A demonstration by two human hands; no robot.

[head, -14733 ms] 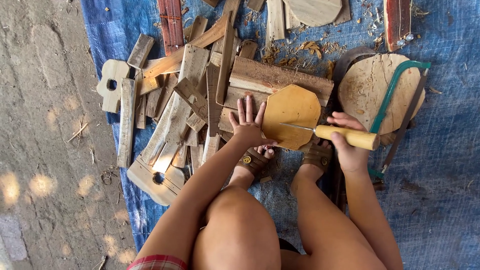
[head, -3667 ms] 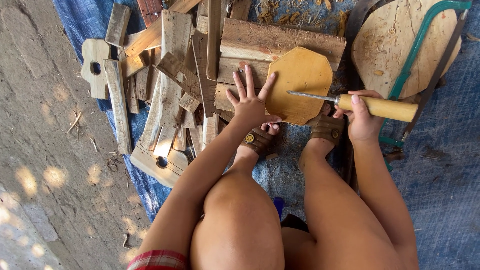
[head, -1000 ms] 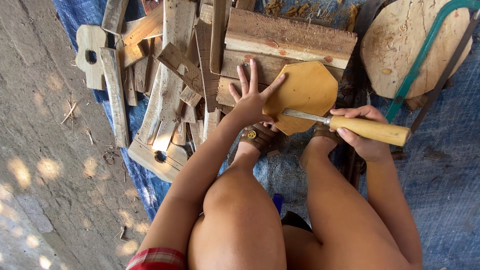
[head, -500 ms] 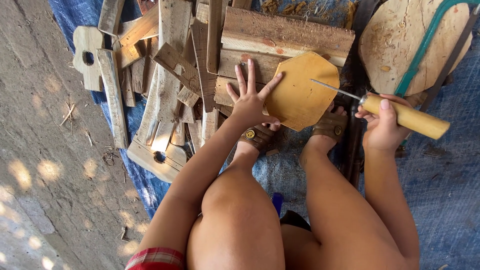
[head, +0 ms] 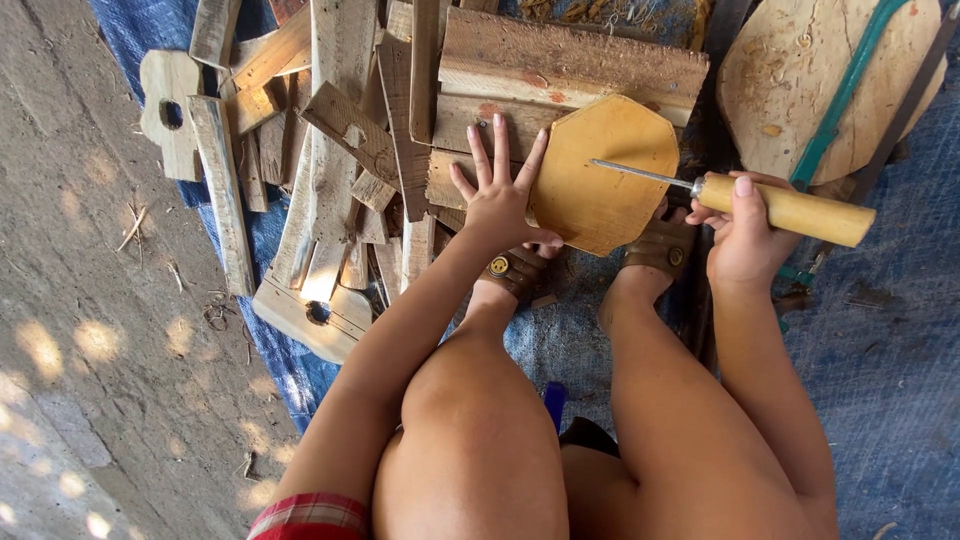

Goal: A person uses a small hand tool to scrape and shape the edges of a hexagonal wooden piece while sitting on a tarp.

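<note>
Blue tarp [head: 880, 330] underlies an octagonal tan board [head: 605, 175], left hand [head: 497, 205] spread on it, right hand [head: 742, 240] clenching a wooden-handled file [head: 760, 203].

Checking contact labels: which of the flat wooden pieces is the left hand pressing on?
The left hand presses the yellowish octagonal board, smooth and many-sided; the round wooden disc at upper right lies untouched under a green-framed saw.

Flat octagon piece [head: 605, 175] looks like smooth matt plywood, tool's got a pale wooden handle [head: 785, 210] and thin shiny metal shank [head: 640, 174]; planks [head: 570, 65] at 12 o'clock are rough, weathered wood.
</note>
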